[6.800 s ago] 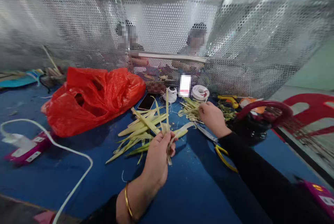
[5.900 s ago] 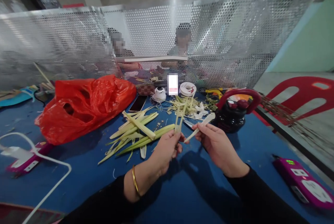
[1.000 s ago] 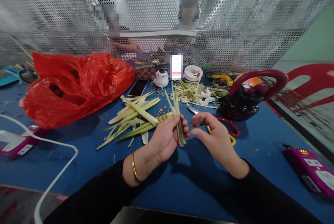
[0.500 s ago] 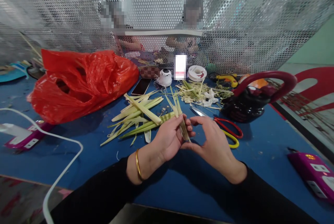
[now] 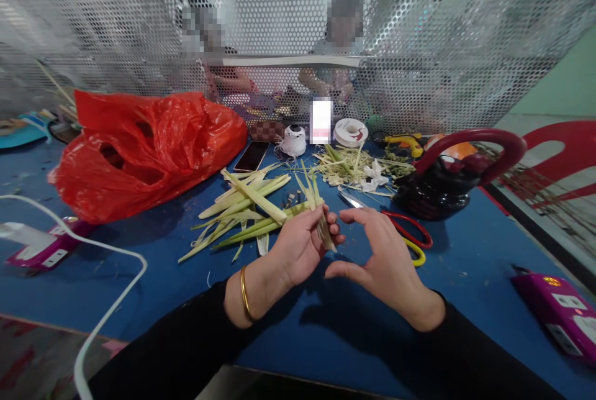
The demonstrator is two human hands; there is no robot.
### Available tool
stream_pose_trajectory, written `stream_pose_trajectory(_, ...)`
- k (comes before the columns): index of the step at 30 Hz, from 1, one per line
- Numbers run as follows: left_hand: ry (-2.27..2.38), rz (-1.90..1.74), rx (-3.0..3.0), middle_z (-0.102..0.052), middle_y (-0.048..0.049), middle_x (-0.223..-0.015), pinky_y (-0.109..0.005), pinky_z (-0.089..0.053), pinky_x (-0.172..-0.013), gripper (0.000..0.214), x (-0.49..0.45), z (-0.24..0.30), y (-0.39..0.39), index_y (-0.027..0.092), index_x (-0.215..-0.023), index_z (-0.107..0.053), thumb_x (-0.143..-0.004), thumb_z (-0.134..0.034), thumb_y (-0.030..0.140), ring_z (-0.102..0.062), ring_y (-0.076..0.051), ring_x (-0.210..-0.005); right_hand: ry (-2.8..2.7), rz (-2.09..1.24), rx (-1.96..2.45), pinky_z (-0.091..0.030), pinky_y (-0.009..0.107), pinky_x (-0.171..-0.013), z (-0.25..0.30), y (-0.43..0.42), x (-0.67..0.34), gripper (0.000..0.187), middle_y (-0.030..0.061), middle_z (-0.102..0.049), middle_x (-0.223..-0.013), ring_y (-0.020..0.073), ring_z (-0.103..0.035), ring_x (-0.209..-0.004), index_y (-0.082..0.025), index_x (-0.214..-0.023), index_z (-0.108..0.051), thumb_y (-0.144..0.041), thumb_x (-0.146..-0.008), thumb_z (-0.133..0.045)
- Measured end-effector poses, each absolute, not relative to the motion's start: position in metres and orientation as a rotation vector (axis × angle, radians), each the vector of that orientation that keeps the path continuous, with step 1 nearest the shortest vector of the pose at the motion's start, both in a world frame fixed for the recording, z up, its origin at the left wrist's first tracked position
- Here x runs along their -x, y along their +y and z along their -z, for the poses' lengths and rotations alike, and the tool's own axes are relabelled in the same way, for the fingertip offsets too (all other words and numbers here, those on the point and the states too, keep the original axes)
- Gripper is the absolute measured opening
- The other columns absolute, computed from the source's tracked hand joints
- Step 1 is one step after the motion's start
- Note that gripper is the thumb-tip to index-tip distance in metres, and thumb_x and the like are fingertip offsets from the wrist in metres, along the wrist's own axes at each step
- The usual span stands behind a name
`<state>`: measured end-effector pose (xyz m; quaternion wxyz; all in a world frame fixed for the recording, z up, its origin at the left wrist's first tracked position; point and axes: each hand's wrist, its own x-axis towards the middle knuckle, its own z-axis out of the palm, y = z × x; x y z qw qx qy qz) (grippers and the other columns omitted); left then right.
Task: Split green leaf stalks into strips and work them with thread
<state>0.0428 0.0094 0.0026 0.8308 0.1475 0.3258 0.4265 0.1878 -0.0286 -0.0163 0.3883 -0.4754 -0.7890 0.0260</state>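
A small bundle of pale green leaf strips (image 5: 323,227) points up and away from me, and my left hand (image 5: 302,243) is closed around it, thumb on top. Just to the right, my right hand (image 5: 384,263) holds nothing; its thumb and fingers are spread apart beside the bundle. Beyond my left wrist lies a loose pile of long pale green leaves (image 5: 251,204). Scissors with red and yellow handles (image 5: 410,226) rest on the blue table, partly hidden behind my right hand.
A red plastic bag (image 5: 149,151) fills the back left. Along the back are a phone (image 5: 251,156), a white thread cone (image 5: 293,140), a ribbon spool (image 5: 351,132) and leaf scraps (image 5: 344,166). A black pot with a maroon handle (image 5: 437,192) stands right; power strips (image 5: 556,313) lie at the sides.
My right hand has let go of the bundle's lower end and drawn slightly away to the right, its fingers opening. My left hand keeps its hold.
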Motion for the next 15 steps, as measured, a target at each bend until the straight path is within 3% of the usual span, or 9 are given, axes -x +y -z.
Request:
stream_pose_trajectory(4, 0.671, -0.875, -0.375, -0.051, 0.0023, -0.064, -0.021, -0.047, -0.05, 0.017, -0.042, 0.0, 0.008, 0.014, -0.08, -0.053, -0.093, -0.044, 0.018, -0.05, -0.007, -0.047, -1.944, -0.194, 1.219, -0.045, 0.046, -0.087, 0.016, -0.03, -0.187, 0.049, 0.0124, -0.064, -0.107, 0.031, -0.059, -0.101, -0.02, -0.113, -0.053, -0.044, -0.074, -0.073)
stream_pose_trajectory(9, 0.678, -0.826, -0.595, -0.036, 0.0083, -0.057, -0.014, -0.018, -0.037, 0.017, -0.04, 0.006, 0.002, 0.016, -0.083, -0.053, -0.085, -0.059, 0.032, -0.026, -0.002, -0.039, -1.582, -0.637, 1.235, -0.046, 0.033, -0.069, 0.015, -0.023, -0.191, 0.025, 0.0046, -0.063, -0.082, 0.0202, -0.056, -0.074, -0.021, -0.098, -0.067, -0.041, -0.083, -0.06)
stream_pose_trajectory(12, 0.721, -0.75, -0.718, -0.034, 0.009, -0.057, -0.015, -0.014, -0.04, 0.027, -0.042, 0.006, -0.004, 0.017, -0.084, -0.053, -0.083, -0.06, 0.044, -0.021, -0.002, -0.04, -1.326, -0.977, 1.297, -0.036, 0.026, -0.052, 0.016, -0.017, -0.193, 0.029, -0.0006, -0.057, -0.062, 0.0133, -0.045, -0.054, -0.019, -0.082, -0.072, -0.045, -0.082, -0.059)
stream_pose_trajectory(15, 0.791, -0.653, -0.775, -0.033, 0.0088, -0.056, -0.017, -0.01, -0.042, 0.042, -0.046, 0.006, -0.01, 0.018, -0.082, -0.052, -0.082, -0.052, 0.06, -0.018, -0.003, -0.041, -1.151, -1.295, 1.214, -0.027, 0.023, -0.047, 0.018, -0.015, -0.191, 0.034, -0.0037, -0.051, -0.053, 0.0085, -0.036, -0.047, -0.016, -0.067, -0.069, -0.049, -0.074, -0.068)
